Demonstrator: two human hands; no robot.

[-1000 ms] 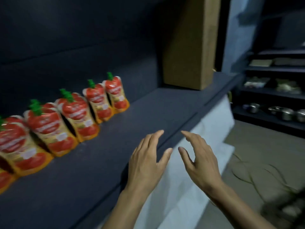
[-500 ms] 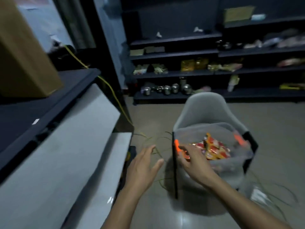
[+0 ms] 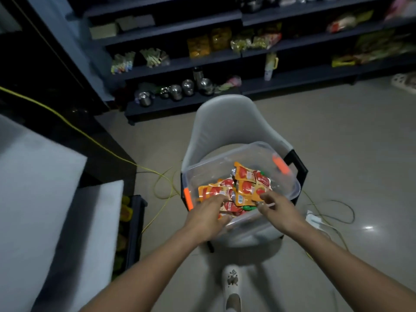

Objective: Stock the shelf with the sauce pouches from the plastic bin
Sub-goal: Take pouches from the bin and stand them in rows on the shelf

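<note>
Left hand, right hand over plastic bin, touching sauce pouches; grip unclear.

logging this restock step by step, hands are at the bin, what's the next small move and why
Probably close each hand on a pouch and lift: left hand and right hand touch the loose sauce pouches in the plastic bin, no grip clear yet.

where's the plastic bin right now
Head view, just right of centre: the plastic bin sits on the grey chair, with the left hand and right hand reaching into its sauce pouches.
</note>
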